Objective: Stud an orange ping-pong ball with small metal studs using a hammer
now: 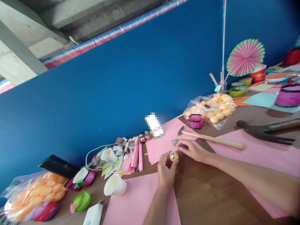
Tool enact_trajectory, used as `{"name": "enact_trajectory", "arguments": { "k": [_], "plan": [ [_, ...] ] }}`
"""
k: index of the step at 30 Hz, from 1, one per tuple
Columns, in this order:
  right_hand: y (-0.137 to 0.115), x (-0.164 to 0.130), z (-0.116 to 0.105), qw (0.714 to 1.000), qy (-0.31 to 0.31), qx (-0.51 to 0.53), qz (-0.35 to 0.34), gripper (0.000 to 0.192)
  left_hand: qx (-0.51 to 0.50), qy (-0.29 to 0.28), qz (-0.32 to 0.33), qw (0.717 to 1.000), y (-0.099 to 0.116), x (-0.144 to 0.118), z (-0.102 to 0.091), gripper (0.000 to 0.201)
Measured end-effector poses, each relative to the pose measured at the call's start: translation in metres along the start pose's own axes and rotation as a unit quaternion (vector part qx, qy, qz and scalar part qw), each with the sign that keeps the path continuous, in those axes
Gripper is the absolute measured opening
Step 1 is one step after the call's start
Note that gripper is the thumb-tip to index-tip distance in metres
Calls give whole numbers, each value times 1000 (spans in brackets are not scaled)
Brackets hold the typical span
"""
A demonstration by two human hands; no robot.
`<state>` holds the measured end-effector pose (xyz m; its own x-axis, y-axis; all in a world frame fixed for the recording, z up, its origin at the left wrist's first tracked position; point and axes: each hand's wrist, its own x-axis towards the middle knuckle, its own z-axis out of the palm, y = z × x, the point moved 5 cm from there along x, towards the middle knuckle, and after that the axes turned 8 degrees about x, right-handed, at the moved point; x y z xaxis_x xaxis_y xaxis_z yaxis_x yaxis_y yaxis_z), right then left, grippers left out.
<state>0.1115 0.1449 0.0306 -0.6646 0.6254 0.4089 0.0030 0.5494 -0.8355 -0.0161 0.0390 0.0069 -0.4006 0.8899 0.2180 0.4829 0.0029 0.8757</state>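
Holding: left hand [166, 173] pinches a small orange ball [173, 156] between thumb and fingertips, at centre of the view; a shiny metal piece sits on the ball's face.
Right hand: right hand [192, 150] lies at 3 o'clock of the ball, just beside it, fingers loosely curled and resting on the table, tips pointing toward 9 o'clock; nothing seen gripped in it.
Small parts: a cluster of tiny metal bits [174, 142] sits at 12 o'clock of the ball, on a pink paper sheet [161, 145], near the right fingertips.
Hammer, light: a wooden-handled small hammer [211, 139] lies at 1 o'clock of the right hand, head toward the wall.
Hammer, dark: a claw hammer [264, 128] lies at 3 o'clock, well apart.
Ball stock: a clear bag of orange balls [214, 109] at 1 o'clock; a second bag [35, 192] at 8 o'clock.
Cups: a white paper cup [115, 185] on its side at 9 o'clock of the left hand.
Surface: wooden table [211, 193], pink sheets over much of it.
Backdrop: blue wall [131, 81]; a pink paper fan [245, 57] at 2 o'clock.
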Motion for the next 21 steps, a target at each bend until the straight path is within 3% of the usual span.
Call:
{"name": "enact_trajectory", "arguments": {
  "k": [8, 14, 21],
  "plan": [
    [9, 0, 12, 985, -65, 135, 89, 28, 0, 8, 1, 1000, 2, 0, -1, 43],
    [10, -1, 14, 966, -59, 225, 111, 25, -7, 10, 19, 1000, 5, 0, -1, 45],
    [1, -1, 15, 967, -73, 218, 109, 26, -8, 13, 11, 1000, 5, 0, -2, 43]
  ]
}}
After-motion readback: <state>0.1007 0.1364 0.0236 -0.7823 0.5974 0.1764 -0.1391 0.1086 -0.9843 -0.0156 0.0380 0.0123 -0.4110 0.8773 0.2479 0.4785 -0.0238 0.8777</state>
